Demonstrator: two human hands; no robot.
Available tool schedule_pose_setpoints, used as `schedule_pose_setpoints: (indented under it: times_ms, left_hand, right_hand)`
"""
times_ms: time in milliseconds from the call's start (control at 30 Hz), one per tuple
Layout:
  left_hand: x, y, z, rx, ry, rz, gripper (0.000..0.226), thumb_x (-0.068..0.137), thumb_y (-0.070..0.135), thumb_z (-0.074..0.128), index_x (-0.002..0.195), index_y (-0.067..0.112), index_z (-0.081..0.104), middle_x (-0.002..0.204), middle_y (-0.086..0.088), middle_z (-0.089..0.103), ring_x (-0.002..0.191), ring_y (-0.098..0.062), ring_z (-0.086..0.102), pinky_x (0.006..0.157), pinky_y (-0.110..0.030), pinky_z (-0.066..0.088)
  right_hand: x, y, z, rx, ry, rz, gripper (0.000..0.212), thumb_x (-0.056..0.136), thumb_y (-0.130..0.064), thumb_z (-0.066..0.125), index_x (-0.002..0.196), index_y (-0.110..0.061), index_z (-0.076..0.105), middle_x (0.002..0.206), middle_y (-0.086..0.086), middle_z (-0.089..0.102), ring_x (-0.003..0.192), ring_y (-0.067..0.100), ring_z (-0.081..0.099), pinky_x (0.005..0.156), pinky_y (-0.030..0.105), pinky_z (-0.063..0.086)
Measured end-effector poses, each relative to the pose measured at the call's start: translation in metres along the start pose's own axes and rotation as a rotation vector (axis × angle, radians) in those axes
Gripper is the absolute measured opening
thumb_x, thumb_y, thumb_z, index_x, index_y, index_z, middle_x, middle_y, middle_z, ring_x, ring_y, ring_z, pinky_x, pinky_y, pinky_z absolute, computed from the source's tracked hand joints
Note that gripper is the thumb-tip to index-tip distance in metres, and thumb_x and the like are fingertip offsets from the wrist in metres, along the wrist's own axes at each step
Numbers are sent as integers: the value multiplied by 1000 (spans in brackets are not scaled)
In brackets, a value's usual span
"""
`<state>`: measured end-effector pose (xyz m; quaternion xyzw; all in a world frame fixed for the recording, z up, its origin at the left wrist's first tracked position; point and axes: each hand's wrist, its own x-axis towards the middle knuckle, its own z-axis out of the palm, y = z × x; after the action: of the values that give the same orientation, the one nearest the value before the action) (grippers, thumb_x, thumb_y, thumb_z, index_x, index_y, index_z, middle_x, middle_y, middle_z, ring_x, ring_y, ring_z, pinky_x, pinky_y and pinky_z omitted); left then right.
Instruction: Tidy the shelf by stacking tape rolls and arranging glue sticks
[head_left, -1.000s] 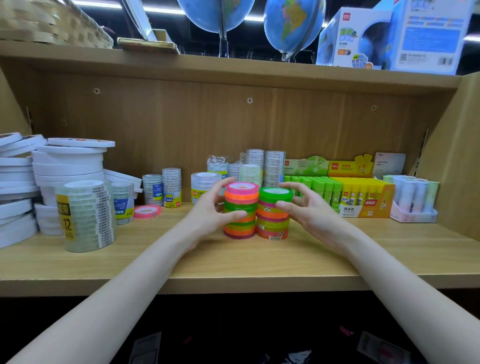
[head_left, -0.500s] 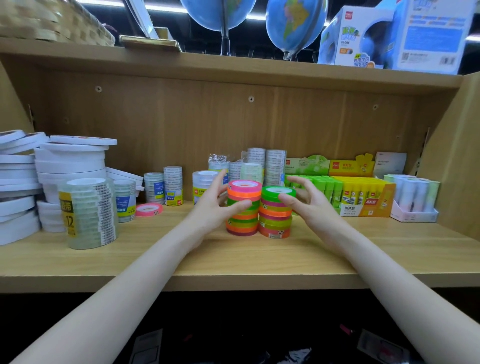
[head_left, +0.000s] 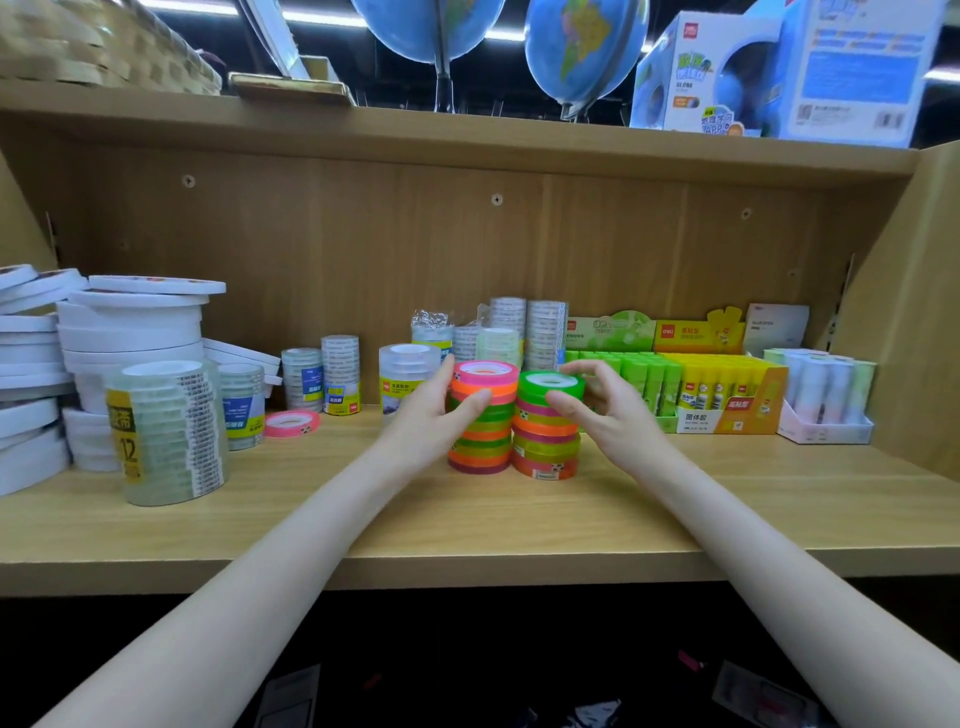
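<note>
Left hand (head_left: 428, 421): fingers curled round the left tape stack (head_left: 480, 421).
Right hand (head_left: 605, 410): pinching the green roll (head_left: 550, 387) topping the neighbouring stack.

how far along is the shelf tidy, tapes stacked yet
Mostly stacked: two neon tape stacks stand side by side mid-shelf. In hand: the left hand grips the pink-topped stack, the right hand holds the green-topped one. Left: one loose pink roll lies flat by the clear tapes, and the glue sticks sit in their display boxes, untouched for now.

Neon pink-topped, green-topped tape stacks (head_left: 517, 415)
</note>
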<state>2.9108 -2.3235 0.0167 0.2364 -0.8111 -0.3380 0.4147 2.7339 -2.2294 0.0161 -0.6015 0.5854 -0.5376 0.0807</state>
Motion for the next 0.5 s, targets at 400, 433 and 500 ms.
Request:
schedule_pose_setpoints:
  times_ms: [400, 433, 500]
  left_hand:
    - [2, 3, 1, -213, 78, -85, 57, 82, 17, 68, 133, 14, 42, 132, -1, 48, 119, -11, 46, 94, -24, 39]
    - [3, 3, 0, -224, 78, -92, 57, 82, 17, 69, 132, 15, 42, 133, -1, 47, 119, -10, 46, 93, -24, 38]
    - [3, 3, 1, -243, 74, -102, 57, 83, 18, 68, 133, 15, 41, 133, -1, 47, 116, -7, 44, 92, -23, 37]
  right_hand:
    - [-1, 0, 0, -111, -52, 1, 53, 74, -43, 66, 119, -27, 44, 123, -4, 52, 115, 16, 52, 97, 41, 47]
    - [-2, -2, 0, -90, -63, 10, 59, 70, -48, 64, 121, -27, 42, 126, -3, 52, 117, 16, 51, 98, 40, 47]
    - [-3, -3, 0, -33, -66, 10, 60, 70, -52, 59, 122, -28, 41, 127, -3, 51, 118, 15, 51, 99, 38, 45]
